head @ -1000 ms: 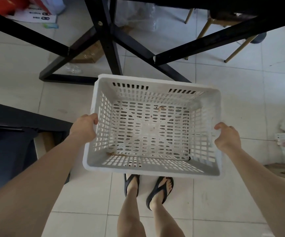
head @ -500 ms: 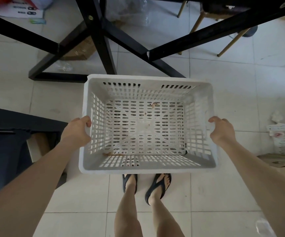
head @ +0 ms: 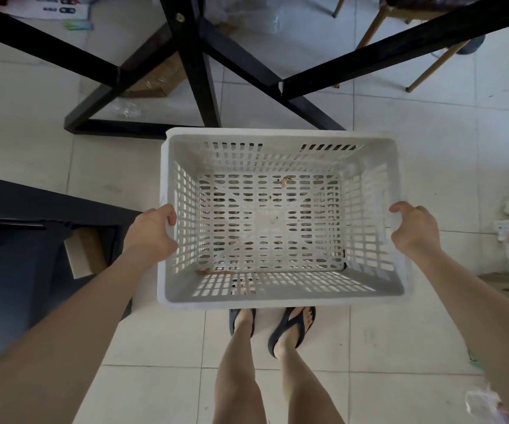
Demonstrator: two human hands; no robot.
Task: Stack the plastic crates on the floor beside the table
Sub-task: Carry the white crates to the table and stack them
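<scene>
Soft, even daylight fills the scene, and the pale floor tiles (head: 430,154) look bright without glare. Shadows are faint and blurred, none of them hard. The white crate (head: 280,142) turns grey on its shaded near wall, where the slots glow with light from the floor behind. The dark furniture (head: 8,286) at the left is murky and shows little detail. The wide lens bows the black table frame (head: 192,71) toward the edges. A scrap of clear plastic (head: 482,402) at the lower right is smeared, and fine detail is soft throughout.
</scene>
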